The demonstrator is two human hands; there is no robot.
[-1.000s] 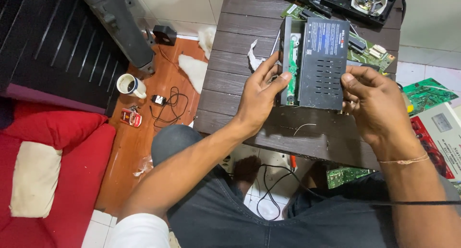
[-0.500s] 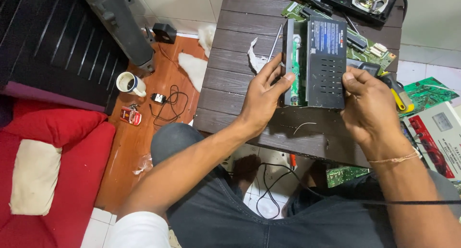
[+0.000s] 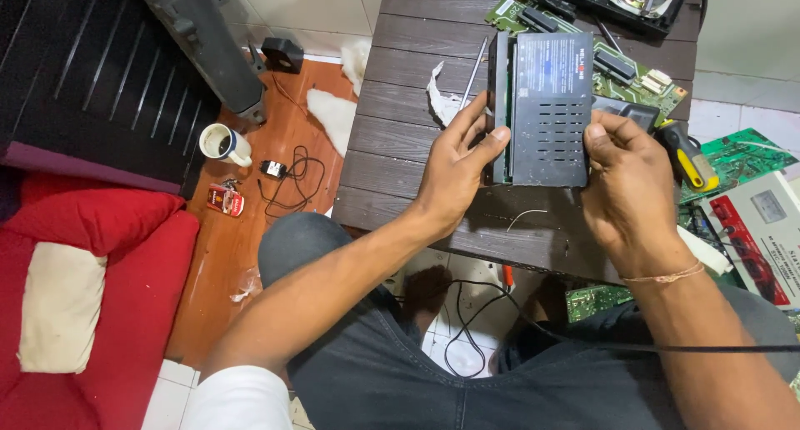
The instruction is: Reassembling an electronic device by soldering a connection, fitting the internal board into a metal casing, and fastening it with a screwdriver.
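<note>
Head view
Box: one dark metal box point(image 3: 546, 109) with rows of vent slots lies on the dark slatted desk point(image 3: 408, 138), near its middle; its long axis runs away from the person, the labelled end farthest.
Left hand: the left hand point(image 3: 457, 165) reaches in from the lower left, palm against the box's left edge; grip closed on that edge, thumb on the top face.
Right hand: the right hand point(image 3: 629, 188) comes up from the lower right, wrist bent; grip pinched on the box's right edge, fingertips curled on top.
Desk count: one screwdriver with a yellow handle point(image 3: 687, 155) just right of the right hand, one thin metal rod point(image 3: 473, 62) beside the box's left.
Floor count: one white mug point(image 3: 223, 143), one red cushion point(image 3: 92, 297).
</note>
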